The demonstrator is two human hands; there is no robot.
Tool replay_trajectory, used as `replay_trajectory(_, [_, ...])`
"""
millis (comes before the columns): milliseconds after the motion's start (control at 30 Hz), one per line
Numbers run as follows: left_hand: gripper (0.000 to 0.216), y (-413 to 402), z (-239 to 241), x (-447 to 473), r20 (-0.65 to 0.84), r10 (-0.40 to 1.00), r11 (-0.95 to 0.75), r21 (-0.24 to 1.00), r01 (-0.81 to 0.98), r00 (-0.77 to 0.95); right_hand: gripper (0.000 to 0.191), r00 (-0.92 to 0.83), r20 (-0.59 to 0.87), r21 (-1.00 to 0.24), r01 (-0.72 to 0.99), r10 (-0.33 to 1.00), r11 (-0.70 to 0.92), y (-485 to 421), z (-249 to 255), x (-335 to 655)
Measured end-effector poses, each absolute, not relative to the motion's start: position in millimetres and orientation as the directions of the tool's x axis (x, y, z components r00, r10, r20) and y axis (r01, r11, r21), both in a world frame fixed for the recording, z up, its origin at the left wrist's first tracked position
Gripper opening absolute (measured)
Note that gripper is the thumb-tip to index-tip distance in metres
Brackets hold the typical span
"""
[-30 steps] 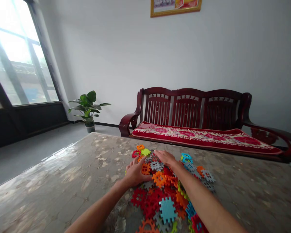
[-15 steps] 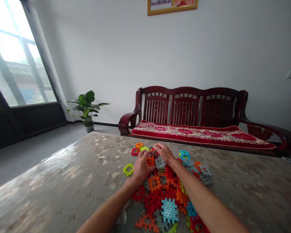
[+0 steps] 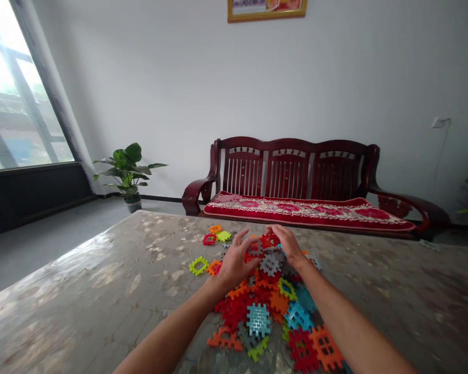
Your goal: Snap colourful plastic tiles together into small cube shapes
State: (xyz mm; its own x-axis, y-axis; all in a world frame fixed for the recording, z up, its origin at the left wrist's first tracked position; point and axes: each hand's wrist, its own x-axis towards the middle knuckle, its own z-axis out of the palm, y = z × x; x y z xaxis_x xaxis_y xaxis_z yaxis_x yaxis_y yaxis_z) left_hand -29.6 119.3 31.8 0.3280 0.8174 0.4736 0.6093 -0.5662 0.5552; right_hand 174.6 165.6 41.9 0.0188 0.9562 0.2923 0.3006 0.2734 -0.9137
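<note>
Both hands reach to the far side of a pile of colourful plastic interlocking tiles with notched edges. My left hand [image 3: 237,264] has its fingers spread at the pile's left side, close to orange and red tiles. My right hand [image 3: 287,244] is on the other side, fingers stretched out beside a red tile [image 3: 270,240]; contact with it is unclear. Between the hands lies a grey window tile [image 3: 271,265]. Nearer me are a light blue brick-patterned tile [image 3: 258,319], a yellow-green frame tile [image 3: 287,289] and an orange window tile [image 3: 326,347].
The tiles lie on a table with a patterned grey-brown cover [image 3: 140,291]. Left of the pile sits a loose yellow-green tile [image 3: 198,266]. Beyond the table stand a dark red wooden bench [image 3: 288,176] with a red floral cover [image 3: 288,208] and a potted plant [image 3: 130,171].
My hands have moved apart, with the left hand's fingers opening out and the right hand shifting right. More tiles show between them. The view has turned slightly right.
</note>
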Motion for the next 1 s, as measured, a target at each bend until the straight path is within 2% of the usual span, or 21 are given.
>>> replay_trajectory(100, [0.068,102,33,-42,0.385,0.811,-0.585,0.511,0.630,0.441,0.058,0.064,0.293,-0.848,0.478,0.954,0.229,159,27,202])
replay_trajectory(300, [0.117,49,22,-70,0.124,0.828,-0.549,0.385,0.742,0.548,0.054,0.100,0.236,-0.731,0.674,0.967,0.109,148,7,240])
replay_trajectory(433, [0.128,18,5,-75,0.004,0.843,-0.500,0.375,0.781,0.538,0.056,0.032,0.144,-0.625,0.778,0.989,0.066,147,4,237])
replay_trajectory(600, [0.110,7,-10,-70,-0.039,0.891,-0.409,0.360,0.839,0.451,0.051,-0.083,0.057,-0.506,0.856,0.995,0.100,143,9,211])
replay_trajectory(767, [0.096,13,-8,-59,0.038,0.874,-0.471,0.303,0.828,0.484,0.052,-0.155,0.039,-0.447,0.881,0.987,0.156,135,18,188])
replay_trajectory(900, [0.088,17,0,-47,0.111,0.858,-0.513,0.191,0.837,0.501,0.053,-0.174,0.022,-0.444,0.881,0.984,0.166,132,24,179])
replay_trajectory(1000, [0.091,22,1,-39,0.151,0.848,-0.526,0.127,0.841,0.508,0.052,-0.186,0.008,-0.547,0.821,0.983,0.160,133,27,176])
